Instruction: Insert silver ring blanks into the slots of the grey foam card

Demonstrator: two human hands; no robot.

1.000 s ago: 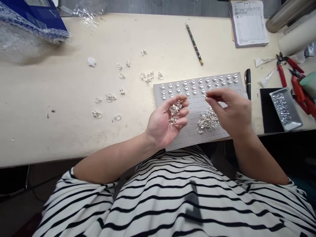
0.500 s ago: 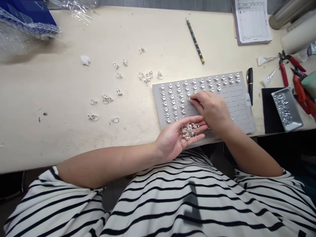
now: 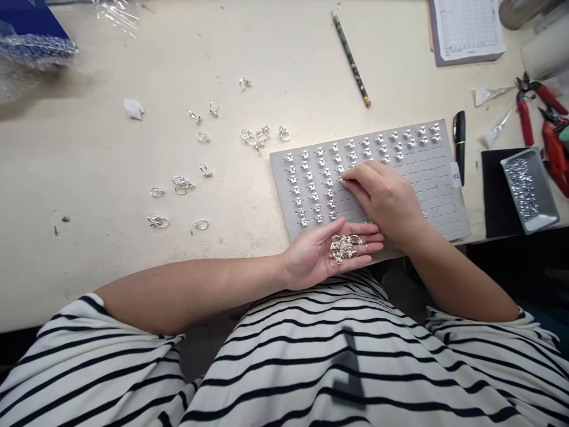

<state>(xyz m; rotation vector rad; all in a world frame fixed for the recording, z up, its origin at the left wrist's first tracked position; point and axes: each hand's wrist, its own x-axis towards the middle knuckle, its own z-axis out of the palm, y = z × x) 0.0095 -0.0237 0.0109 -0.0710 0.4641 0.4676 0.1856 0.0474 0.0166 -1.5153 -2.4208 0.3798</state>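
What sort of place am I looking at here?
Probably a jewellery assembly bench: a grey slotted card holds rows of small silver pieces, red-handled pliers lie nearby, and a metal tray holds more.

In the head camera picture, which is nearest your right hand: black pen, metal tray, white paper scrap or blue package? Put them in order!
From the right hand:
1. Black pen, right of the grey board.
2. Metal tray, far right, on a black mat.
3. White paper scrap, left on the table.
4. Blue package, top left corner.

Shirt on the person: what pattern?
The shirt has black-and-white horizontal stripes, clearest in the head view.
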